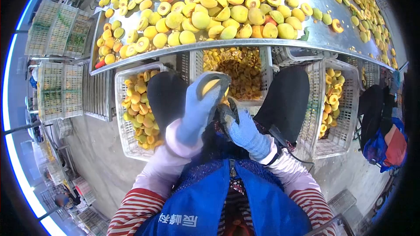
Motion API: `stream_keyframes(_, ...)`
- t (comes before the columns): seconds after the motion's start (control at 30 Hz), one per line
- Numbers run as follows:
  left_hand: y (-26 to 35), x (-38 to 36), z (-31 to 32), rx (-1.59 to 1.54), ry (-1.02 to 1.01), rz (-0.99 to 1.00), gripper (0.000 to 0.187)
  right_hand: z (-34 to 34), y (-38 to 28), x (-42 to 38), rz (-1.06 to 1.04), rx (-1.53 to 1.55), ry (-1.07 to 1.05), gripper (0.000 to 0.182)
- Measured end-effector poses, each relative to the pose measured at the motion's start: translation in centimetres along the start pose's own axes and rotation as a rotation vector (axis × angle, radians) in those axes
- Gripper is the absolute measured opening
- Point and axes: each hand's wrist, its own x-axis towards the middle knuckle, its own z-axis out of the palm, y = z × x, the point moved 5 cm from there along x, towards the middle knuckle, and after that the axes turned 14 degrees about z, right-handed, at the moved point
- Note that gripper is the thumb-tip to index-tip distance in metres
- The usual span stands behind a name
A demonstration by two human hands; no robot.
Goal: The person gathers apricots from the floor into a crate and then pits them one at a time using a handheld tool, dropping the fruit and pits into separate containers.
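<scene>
Table (326, 39) cut off at top; held fruit (211, 86) partly hidden.

Fruit (200, 19) yellow to orange; gloves (250, 137) blue, seemingly dark-palmed; sleeves (139, 209) striped red and white; vest (192, 196) blue

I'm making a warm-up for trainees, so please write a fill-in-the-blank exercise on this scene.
1. The fruit piece in the left hand is ____ in colour.
2. The vest is ____.
3. The striped sleeves are white and ____.
4. The metal table bears halved and ____ fruit.

Missing words: yellow; blue; red; whole.
</scene>
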Motion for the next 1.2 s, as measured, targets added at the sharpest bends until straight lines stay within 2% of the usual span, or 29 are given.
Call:
stream_keyframes(0.07, 0.3, 0.3, 0.2, 0.049, -0.037, 0.012, 0.020, 1.4, 1.2, 0.2, 0.198, 0.337, -0.188, 0.038)
stream_keyframes(0.13, 0.4, 0.7, 0.4, 0.092, -0.101, 0.009, 0.018, 1.6, -0.7, 0.1, 0.457, 0.758, -0.390, 0.040)
stream_keyframes(0.2, 0.6, 1.1, 0.5, 0.127, -0.184, -0.005, 0.016, 2.1, -2.4, -0.3, 0.661, 1.171, -0.678, 0.047)
stream_keyframes(0.27, 0.0, 1.1, 0.5, -0.078, -0.160, -0.131, 0.015, 2.2, -3.7, -0.8, 0.785, 1.529, -1.034, 0.052)
stream_keyframes(0.3, -0.7, 1.2, 0.5, -0.137, -0.161, -0.156, 0.015, 2.6, -3.7, -1.2, 0.911, 1.650, -0.984, 0.051)
stream_keyframes(0.4, -3.2, 0.9, -0.1, -0.210, -0.122, -0.157, 0.021, 3.4, -3.8, -0.7, 0.682, 1.961, -1.219, 0.048)
stream_keyframes(0.53, -3.1, -0.6, -0.2, -0.211, 0.016, -0.277, 0.028, 4.0, -3.6, -0.5, 0.802, 2.040, -1.187, 0.046)
stream_keyframes(0.6, -3.8, -0.7, -0.9, -0.208, -0.032, -0.281, 0.028, 4.5, -3.0, -0.5, 0.787, 2.009, -1.202, 0.045)
stream_keyframes(0.67, -3.0, -0.9, -1.2, -0.231, 0.049, -0.278, 0.027, 4.9, -3.5, -0.3, 0.791, 2.012, -1.221, 0.045)
stream_keyframes(0.77, -3.6, -0.6, -2.1, -0.236, 0.007, -0.224, 0.026, 5.1, -4.4, -0.1, 0.693, 2.056, -1.393, 0.045)
stream_keyframes(0.87, -2.6, -0.1, -2.0, -0.168, 0.004, -0.185, 0.025, 4.5, -2.6, -0.6, 1.101, 1.649, -0.817, 0.045)
stream_keyframes(0.93, -2.3, 0.0, -2.0, -0.068, 0.064, -0.177, 0.024, 5.1, -3.4, -0.3, 0.853, 1.857, -1.161, 0.045)
stream_keyframes(0.97, -2.3, 0.6, -2.0, -0.078, 0.015, -0.149, 0.023, 4.9, -3.9, 0.0, 0.702, 1.941, -1.334, 0.045)
stream_keyframes(1.07, -2.5, 0.6, -2.1, -0.082, -0.066, -0.093, 0.020, 4.9, -3.6, -0.3, 0.775, 2.005, -1.217, 0.044)
stream_keyframes(1.13, -2.4, 0.7, -1.8, -0.046, -0.055, -0.062, 0.018, 4.9, -3.0, -0.5, 0.762, 2.070, -1.237, 0.044)
stream_keyframes(1.2, -2.3, 1.0, -1.4, -0.071, -0.162, -0.031, 0.016, 4.7, -2.9, -0.6, 0.749, 2.111, -1.264, 0.042)
